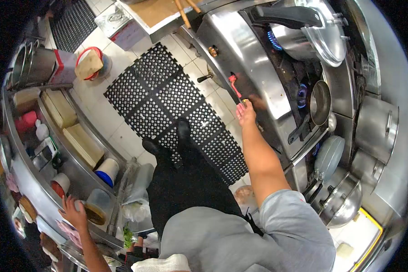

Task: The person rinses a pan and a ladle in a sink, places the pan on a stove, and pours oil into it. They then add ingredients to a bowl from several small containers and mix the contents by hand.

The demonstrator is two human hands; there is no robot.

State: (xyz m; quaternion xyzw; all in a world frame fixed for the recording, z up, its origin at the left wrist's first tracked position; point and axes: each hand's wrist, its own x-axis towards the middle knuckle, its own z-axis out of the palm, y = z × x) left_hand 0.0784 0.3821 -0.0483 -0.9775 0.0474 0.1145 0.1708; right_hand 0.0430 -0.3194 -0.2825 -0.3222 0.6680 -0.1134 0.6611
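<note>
My right hand [246,113] reaches to the front panel of the steel stove [258,59], its fingertips on a small brass knob [245,102]. Beside that knob a red valve handle [233,84] sticks out of the panel. My left hand [75,214] is spread, with nothing in it, over the edge of the steel counter shelf, near a clear round container [99,204]. Blue flame shows beneath a large pressure cooker [294,43] and by a small dark frying pan [320,103] on the stove.
A black perforated mat [158,90] covers the floor around my feet. Left of it stand a red-rimmed bucket [89,63] and shelves with long tubs [84,145]. At the right are a grey-green pan [329,156], steel bowls [342,199] and tall pots [376,129].
</note>
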